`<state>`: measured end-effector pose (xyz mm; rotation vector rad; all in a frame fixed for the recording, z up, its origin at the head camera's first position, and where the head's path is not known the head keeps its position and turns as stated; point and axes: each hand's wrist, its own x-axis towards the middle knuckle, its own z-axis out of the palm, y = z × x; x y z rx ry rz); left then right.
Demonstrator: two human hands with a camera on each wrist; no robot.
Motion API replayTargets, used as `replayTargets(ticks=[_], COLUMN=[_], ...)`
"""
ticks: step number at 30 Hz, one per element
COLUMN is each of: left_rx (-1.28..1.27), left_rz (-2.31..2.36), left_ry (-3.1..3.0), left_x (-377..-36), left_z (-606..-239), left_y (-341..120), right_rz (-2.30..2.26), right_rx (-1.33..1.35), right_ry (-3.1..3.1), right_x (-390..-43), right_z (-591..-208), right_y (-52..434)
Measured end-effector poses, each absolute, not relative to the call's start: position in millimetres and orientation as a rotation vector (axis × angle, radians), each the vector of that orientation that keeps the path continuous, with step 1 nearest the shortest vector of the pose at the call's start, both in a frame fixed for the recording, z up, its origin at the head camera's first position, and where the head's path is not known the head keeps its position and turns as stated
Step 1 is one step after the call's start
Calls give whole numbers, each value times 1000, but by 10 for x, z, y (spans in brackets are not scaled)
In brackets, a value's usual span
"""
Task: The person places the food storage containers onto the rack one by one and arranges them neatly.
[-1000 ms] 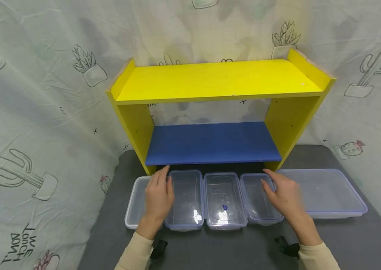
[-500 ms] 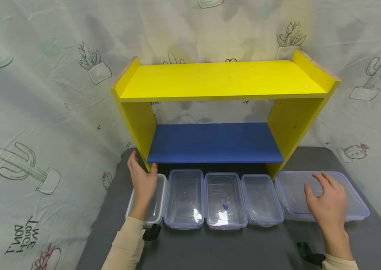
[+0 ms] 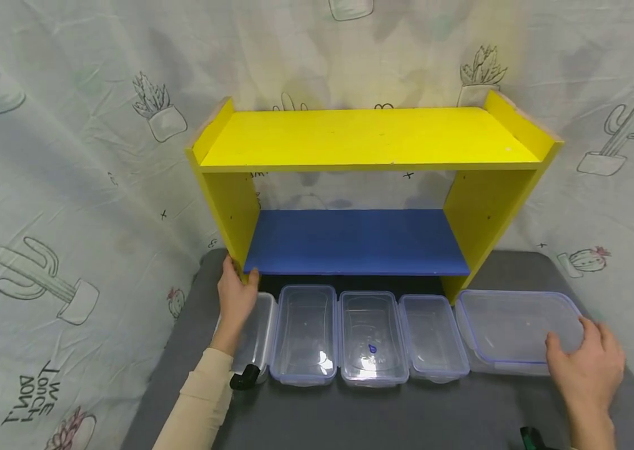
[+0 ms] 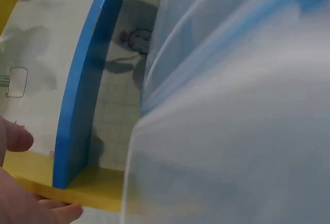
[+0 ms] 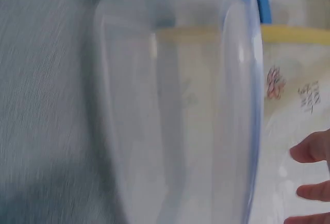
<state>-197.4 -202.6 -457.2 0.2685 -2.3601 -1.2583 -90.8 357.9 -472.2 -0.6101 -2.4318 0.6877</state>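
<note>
Cactus-print cloth backs the grey tabletop (image 3: pixel 406 412), where the left hand (image 3: pixel 235 299) grasps the yellow shelf's left upright (image 3: pixel 230 209) and the right hand (image 3: pixel 586 365), fingers loose, touches the large clear container (image 3: pixel 510 328), which could skid off sideways.

Behind the table you see a pale cloth backdrop (image 3: pixel 69 156) printed with line-drawn potted cacti, wrinkled, and wrapping round on the left and right sides. At the far middle of the dark grey tabletop (image 3: pixel 350 412) you have a small shelf unit (image 3: pixel 480 206) with yellow sides, a yellow top board (image 3: pixel 367 137) and a blue lower board (image 3: pixel 350 240). The light is soft and even, casting faint shadows on the cloth behind the shelf.
</note>
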Motion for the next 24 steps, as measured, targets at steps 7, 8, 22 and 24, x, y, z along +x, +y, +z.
replayTargets(ticks=[7, 8, 22, 24], left_rx=[210, 198, 154, 172], left_rz=[-1283, -1304, -1025, -987], left_ry=[-2618, -2641, -2708, -2713], left_x=[-1985, -1986, -2143, -2165], left_z=[-4396, -4375, -4389, -4394], left_y=[-2237, -2267, -2366, -2365], right_rz=[752, 763, 1288, 1463], right_rx=[-824, -833, -1201, -1256], right_ry=[-2512, -2509, -2389, -2260], right_x=[-847, -830, -774, -791], right_z=[-4839, -4866, -5087, -5108], right_y=[3805, 3820, 4008, 4018])
